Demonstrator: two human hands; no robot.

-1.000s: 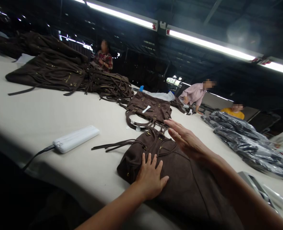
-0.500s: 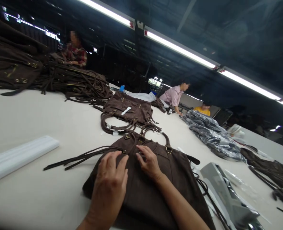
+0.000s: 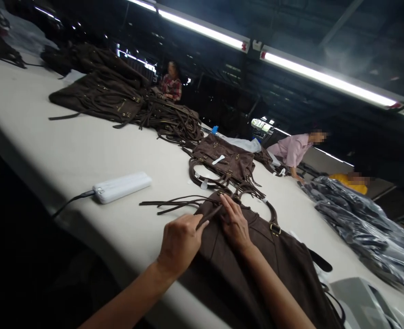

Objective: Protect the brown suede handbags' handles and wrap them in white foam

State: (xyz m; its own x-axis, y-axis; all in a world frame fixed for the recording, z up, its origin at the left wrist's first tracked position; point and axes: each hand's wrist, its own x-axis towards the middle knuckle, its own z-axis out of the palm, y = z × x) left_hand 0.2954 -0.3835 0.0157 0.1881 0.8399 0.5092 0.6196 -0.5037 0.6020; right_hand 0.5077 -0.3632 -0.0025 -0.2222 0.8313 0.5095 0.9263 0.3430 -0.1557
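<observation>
A dark brown handbag (image 3: 256, 269) with rounded handles, brass-coloured buckles and thin tassel cords lies on the pale table in front of me. My left hand (image 3: 183, 240) is closed on a narrow brown strip at the bag's upper left; whether it is a strap or a fold of the bag, I cannot tell. On the bag's upper front lies my right hand (image 3: 234, 221), fingers stretched out, their tips by the base of the near handle. The tassel cords (image 3: 174, 203) trail leftwards over the table.
Beyond lies a second brown bag (image 3: 224, 157), with piled bags (image 3: 119, 98) farther left. A white corded device (image 3: 123, 186) is on the left. Plastic-wrapped goods (image 3: 366, 224) and a grey device (image 3: 362, 301) are on the right. A person in pink (image 3: 292, 148) leans over the table.
My left hand has gone from resting with spread fingers on the bag to gripping the strip. My right hand's fingers have straightened and reach nearer the handle. The view has swung left.
</observation>
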